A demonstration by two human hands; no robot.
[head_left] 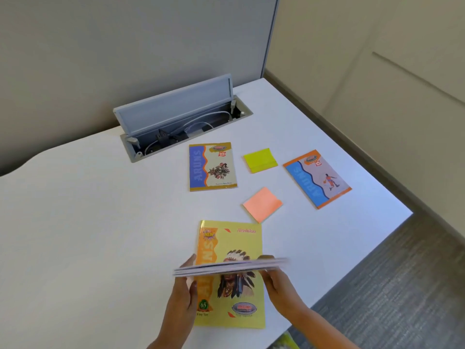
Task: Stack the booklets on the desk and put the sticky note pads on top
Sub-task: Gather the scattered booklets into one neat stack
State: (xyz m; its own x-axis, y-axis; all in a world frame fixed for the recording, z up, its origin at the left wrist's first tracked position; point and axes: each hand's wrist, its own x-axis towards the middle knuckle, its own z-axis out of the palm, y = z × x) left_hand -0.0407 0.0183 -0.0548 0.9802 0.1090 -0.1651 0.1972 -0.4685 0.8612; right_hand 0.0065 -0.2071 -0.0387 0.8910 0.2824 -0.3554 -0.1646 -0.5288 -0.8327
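A large yellow booklet (pixel 231 241) lies flat near the desk's front edge. Just above it, both hands hold a thin booklet (pixel 230 267) seen edge-on and level: my left hand (pixel 183 290) grips its left end, my right hand (pixel 279 285) its right end. Farther back lie a gold-and-blue booklet (pixel 212 167) and, to the right, an orange-edged blue booklet (pixel 317 178). A green sticky note pad (pixel 260 160) sits between those two. An orange sticky note pad (pixel 262 204) lies nearer, beyond the yellow booklet.
The white desk (pixel 100 222) ends at the right, with grey carpet (pixel 402 285) below. An open cable hatch (pixel 181 122) with wires and a raised lid sits at the back. Partition walls stand behind the desk.
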